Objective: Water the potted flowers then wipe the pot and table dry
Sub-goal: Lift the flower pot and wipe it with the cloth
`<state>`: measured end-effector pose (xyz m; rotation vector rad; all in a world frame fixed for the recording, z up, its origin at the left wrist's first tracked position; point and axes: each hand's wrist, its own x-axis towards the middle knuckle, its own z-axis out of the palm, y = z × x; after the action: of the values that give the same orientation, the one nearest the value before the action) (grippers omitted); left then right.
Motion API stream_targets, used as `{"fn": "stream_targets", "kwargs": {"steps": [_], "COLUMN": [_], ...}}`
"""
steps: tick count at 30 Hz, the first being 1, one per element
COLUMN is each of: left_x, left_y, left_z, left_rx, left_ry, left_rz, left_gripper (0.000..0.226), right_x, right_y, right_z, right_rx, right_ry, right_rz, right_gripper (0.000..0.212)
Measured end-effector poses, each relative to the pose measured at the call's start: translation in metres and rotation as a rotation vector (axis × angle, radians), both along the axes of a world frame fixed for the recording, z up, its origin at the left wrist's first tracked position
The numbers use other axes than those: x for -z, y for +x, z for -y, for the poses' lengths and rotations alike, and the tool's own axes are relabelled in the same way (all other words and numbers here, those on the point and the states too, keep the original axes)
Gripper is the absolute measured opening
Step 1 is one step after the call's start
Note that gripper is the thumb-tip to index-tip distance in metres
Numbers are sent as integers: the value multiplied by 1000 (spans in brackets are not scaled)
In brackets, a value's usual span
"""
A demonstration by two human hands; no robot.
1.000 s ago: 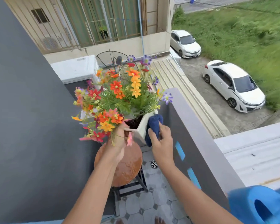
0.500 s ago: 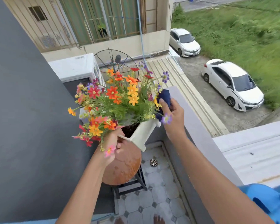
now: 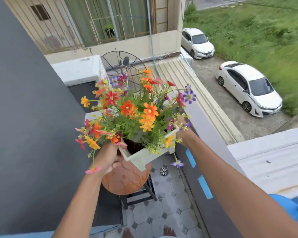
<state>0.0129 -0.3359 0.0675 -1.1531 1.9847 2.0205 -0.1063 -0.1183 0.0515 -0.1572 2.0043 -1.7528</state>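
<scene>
While left hand (image 3: 108, 158) grips near corner of white pot (image 3: 143, 156), tilted above round table (image 3: 127, 181), right hand (image 3: 182, 134) behind flowers (image 3: 138, 114); grip unclear.

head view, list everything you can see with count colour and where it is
flowers: one bunch, orange, red, purple, in the pot
pot: 1, white, tilted above the table
table: 1, round, rust brown, below the pot
floor drain: 1, metal, on the tiled floor
cars: 2, white, parked below right
satellite dish: 1, black, behind the flowers
left hand: gripping the pot's near left rim
right hand: at the pot's right side, mostly hidden by flowers
</scene>
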Motion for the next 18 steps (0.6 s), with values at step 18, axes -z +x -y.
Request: {"fn": "stream_targets", "kwargs": {"steps": [18], "left_x": [36], "left_y": [1], "left_z": [66], "left_rx": [-91], "left_ry": [202], "left_rz": [-82], "left_gripper": [25], "right_x": [142], "right_y": [40], "right_z": [44], "right_rx": [-42], "right_ry": [-13], "right_rz": [106], "right_gripper": [20]}}
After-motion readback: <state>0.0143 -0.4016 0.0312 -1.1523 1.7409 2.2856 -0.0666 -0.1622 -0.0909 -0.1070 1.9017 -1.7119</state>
